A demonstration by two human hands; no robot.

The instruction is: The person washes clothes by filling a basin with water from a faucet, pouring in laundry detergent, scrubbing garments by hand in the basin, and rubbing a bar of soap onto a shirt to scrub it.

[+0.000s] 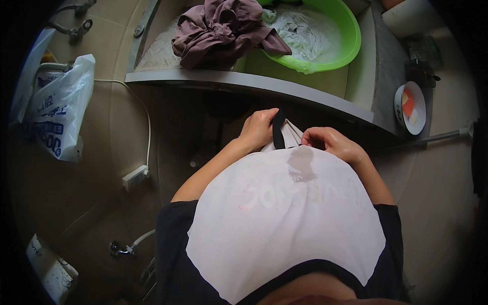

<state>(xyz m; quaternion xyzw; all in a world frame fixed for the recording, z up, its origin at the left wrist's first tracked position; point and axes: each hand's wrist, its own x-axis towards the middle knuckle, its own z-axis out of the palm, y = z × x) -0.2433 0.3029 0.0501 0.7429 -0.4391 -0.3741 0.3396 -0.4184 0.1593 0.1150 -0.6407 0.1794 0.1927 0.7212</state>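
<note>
My left hand pinches a black band attached to pale cloth, just beyond the front of my white shirt. My right hand has its fingers curled at the right edge of that pale cloth; the fingertips are partly hidden, so its hold is unclear. Whether the cloth is part of the shirt cannot be told. Both hands look wet. A damp patch shows on the shirt's front. Ahead, a mauve garment lies bunched beside a green basin holding whitish cloth in foamy water.
The sink counter's front edge crosses ahead of my hands. A white bowl with orange and pale items stands at the right. On the left are a plastic bag, a white cord with a power adapter or socket, and metal valves.
</note>
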